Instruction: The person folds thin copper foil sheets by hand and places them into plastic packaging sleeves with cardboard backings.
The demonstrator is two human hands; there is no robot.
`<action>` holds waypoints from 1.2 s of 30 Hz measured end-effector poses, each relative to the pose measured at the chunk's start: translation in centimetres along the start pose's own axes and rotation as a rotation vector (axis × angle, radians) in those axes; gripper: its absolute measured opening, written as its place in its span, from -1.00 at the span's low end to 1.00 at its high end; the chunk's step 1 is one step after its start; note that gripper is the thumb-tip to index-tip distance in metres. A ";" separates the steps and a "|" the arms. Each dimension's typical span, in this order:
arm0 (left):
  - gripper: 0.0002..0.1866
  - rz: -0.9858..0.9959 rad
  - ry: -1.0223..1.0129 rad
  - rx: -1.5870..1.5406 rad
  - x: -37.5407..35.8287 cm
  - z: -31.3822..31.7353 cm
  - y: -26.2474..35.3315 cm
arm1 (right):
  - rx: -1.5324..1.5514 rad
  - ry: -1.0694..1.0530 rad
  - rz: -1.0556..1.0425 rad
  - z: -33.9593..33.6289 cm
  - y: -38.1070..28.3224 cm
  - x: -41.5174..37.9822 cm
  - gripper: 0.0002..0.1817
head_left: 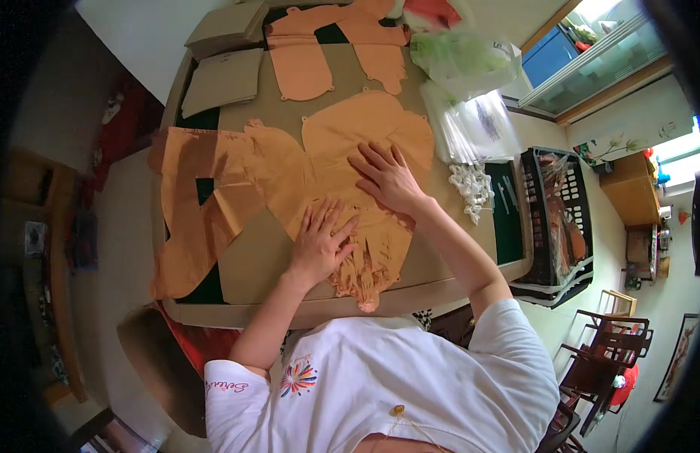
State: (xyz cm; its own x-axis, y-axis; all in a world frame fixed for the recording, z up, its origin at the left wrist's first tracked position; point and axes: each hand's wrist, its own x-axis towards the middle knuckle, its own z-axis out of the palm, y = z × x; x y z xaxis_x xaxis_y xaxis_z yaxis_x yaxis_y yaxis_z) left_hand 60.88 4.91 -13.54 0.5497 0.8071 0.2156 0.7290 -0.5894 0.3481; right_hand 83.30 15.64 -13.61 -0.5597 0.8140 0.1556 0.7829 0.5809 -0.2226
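Observation:
A flat, copper-coloured foil balloon (338, 136) lies spread over the cardboard-covered table, its lower end crumpled and shiny near the front edge. My left hand (321, 245) rests palm down on its lower part, fingers spread. Higher up and to the right, my right hand (391, 180) presses flat on the same sheet with its fingers apart. To the left, another piece of copper foil (214, 158) with a small triangular opening lies next to the balloon, overlapping it in this view. More flat foil shapes (301, 68) lie at the far side of the table.
Two stacks of brown cardboard (221, 79) sit at the back left. On the right are clear plastic bags (474, 124), a bunch of white ribbon-like pieces (471, 189) and thin clear straws (508, 192). A black crate (557, 226) with plastic-wrapped contents stands beyond the table's right edge.

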 end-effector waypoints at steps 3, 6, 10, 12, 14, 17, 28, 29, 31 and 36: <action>-0.42 0.007 0.006 0.004 0.1 -0.2 0.1 | 0.043 0.053 0.083 -0.3 0.5 0.6 -0.47; -0.44 0.000 0.001 -0.031 0.0 -0.3 0.2 | 0.063 0.109 0.112 -0.4 1.5 2.1 -0.47; -0.48 -0.024 0.067 0.006 2.7 -1.4 -2.0 | 0.059 0.205 0.053 -1.5 2.8 6.4 -0.50; -0.54 -0.054 0.110 0.039 6.5 -3.1 -5.1 | 0.034 0.219 0.025 -1.2 3.1 9.7 -0.50; -0.58 -0.103 0.129 0.031 11.0 -4.5 -8.6 | 0.001 0.210 -0.038 -0.9 3.1 13.0 -0.51; -0.64 -0.160 0.199 0.098 16.3 -3.6 -14.0 | 0.006 0.215 -0.113 1.1 3.6 17.3 -0.50; -0.84 -0.369 0.080 0.026 21.3 -3.6 -18.4 | 0.158 0.121 -0.018 0.9 3.6 20.8 -0.76; -0.85 -0.296 0.069 0.090 21.3 -3.7 -18.2 | 0.162 0.167 -0.032 1.4 3.8 21.1 -0.77; -0.87 -0.147 0.042 0.221 21.0 -3.9 -17.9 | 0.152 0.210 -0.035 2.2 4.3 21.6 -0.78; -0.90 -0.167 0.202 0.176 21.7 -1.3 -20.1 | 0.136 0.212 -0.021 2.2 4.4 21.6 -0.77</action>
State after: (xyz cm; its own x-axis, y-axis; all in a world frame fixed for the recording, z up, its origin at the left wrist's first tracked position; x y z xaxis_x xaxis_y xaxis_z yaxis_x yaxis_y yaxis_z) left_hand 57.68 34.31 -14.68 0.3374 0.8733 0.3514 0.8713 -0.4310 0.2346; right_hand 74.05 35.75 -13.31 -0.4952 0.7923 0.3565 0.7197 0.6039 -0.3425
